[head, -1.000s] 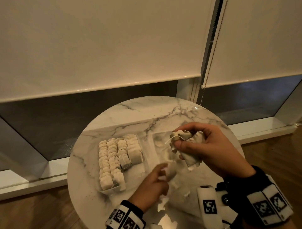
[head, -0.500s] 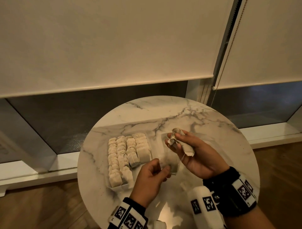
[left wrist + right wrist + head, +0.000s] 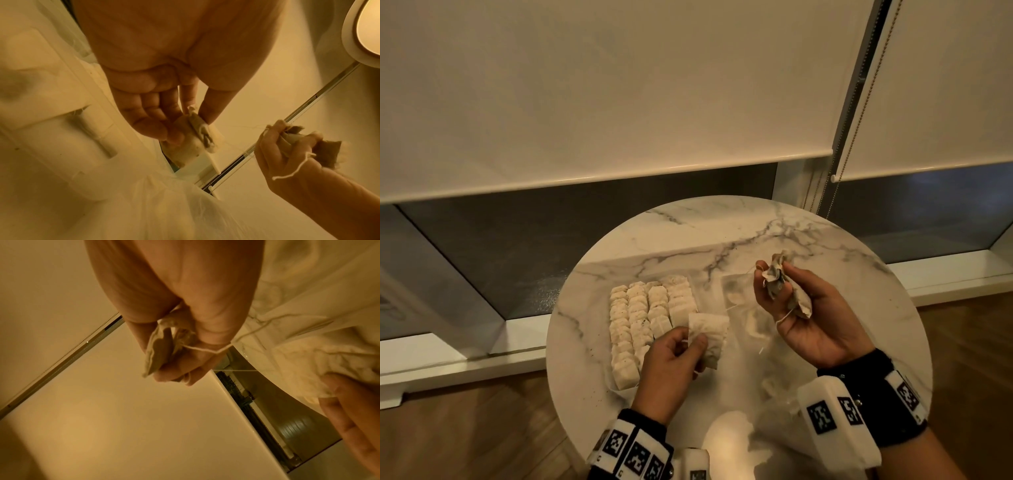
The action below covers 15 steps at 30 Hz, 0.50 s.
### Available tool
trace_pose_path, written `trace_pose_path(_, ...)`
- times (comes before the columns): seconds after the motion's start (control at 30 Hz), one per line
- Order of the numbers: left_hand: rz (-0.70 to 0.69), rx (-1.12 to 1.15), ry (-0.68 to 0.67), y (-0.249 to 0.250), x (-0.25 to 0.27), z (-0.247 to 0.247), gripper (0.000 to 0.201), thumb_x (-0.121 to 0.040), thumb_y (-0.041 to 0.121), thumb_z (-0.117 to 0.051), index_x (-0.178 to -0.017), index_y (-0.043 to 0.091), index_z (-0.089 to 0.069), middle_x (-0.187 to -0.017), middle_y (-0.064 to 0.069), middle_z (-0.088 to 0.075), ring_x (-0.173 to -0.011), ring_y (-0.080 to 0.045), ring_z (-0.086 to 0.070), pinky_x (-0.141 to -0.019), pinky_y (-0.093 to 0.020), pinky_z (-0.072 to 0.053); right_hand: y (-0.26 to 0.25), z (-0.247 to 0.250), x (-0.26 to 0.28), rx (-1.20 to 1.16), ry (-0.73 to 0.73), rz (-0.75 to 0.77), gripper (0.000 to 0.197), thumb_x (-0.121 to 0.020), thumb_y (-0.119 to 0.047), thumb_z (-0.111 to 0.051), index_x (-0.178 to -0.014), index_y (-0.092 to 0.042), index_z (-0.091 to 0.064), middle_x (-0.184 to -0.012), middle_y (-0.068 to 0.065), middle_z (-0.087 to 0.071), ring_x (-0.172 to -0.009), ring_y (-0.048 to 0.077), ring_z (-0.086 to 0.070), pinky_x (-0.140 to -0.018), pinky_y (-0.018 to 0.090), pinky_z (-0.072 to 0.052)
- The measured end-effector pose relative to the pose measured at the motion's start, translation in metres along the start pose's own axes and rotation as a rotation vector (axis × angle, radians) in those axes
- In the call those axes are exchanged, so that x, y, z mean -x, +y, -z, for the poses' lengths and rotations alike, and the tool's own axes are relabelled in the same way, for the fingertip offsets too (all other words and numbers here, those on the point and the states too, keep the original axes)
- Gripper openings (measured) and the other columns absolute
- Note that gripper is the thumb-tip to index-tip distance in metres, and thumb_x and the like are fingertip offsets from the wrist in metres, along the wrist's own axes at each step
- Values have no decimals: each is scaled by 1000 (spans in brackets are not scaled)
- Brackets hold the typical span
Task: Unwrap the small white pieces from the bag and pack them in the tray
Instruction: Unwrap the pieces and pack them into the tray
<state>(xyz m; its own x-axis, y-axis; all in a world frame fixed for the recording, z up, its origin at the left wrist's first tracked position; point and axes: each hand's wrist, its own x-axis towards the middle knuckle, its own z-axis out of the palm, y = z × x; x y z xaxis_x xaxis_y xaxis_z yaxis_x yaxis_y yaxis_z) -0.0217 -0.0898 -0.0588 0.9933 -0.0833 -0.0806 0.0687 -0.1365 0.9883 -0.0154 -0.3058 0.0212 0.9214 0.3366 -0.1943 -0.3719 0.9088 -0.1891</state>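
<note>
My left hand (image 3: 693, 340) pinches one small white piece (image 3: 709, 334) between thumb and fingers, just right of the tray's near end. The clear tray (image 3: 616, 388) lies on the left of the marble table and holds several rows of white pieces (image 3: 647, 315). My right hand (image 3: 774, 279) is raised over the table's right side and grips crumpled empty wrappers (image 3: 796, 296) with a string hanging from them. The clear bag (image 3: 739, 301) lies flat between my hands. The left wrist view shows the pinched piece (image 3: 191, 139). The right wrist view shows the wrappers (image 3: 160, 347) in my curled fingers.
The round marble table (image 3: 722, 233) stands against a low window with roller blinds and a bead chain (image 3: 859, 113). More crumpled clear plastic (image 3: 739, 442) lies at the table's near edge. Wooden floor surrounds the table.
My hands have drawn apart. The left hand now holds a bare white piece beside the tray, and the right hand has moved right with the wrappers. The head camera has tilted.
</note>
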Motion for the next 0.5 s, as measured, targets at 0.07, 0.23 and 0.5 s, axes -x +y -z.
trace_pose_path(0.07,29,36,26,1,-1,3,17,-95,17,-65,-83,5,-68,-66,-9,-69,-61,-20,-63,-58,-31,-49,-3,3,1,-3,-9,27,50,-64,3,-88,-108,-4,-66,-113,14,-64,-105,21,-65,-58,18,-59)
trace_pose_path(0.23,146,242,60,13,-2,4,17,-96,14,-62,-80,10,-64,-67,-10,-67,-56,-21,-57,-53,-28,-43,3,18,-3,131,70,72,59,-48,4,-95,-99,-7,-67,-108,16,-66,-97,25,-67,-54,20,-59)
trace_pose_path(0.5,263,452,89,22,-4,0,12,-97,15,-61,-86,11,-62,-69,-12,-64,-50,-20,-58,-45,-25,-45,37,26,-2,358,212,-16,17,-81,2,-63,-97,-3,-66,-107,22,-67,-82,29,-72,-48,20,-56)
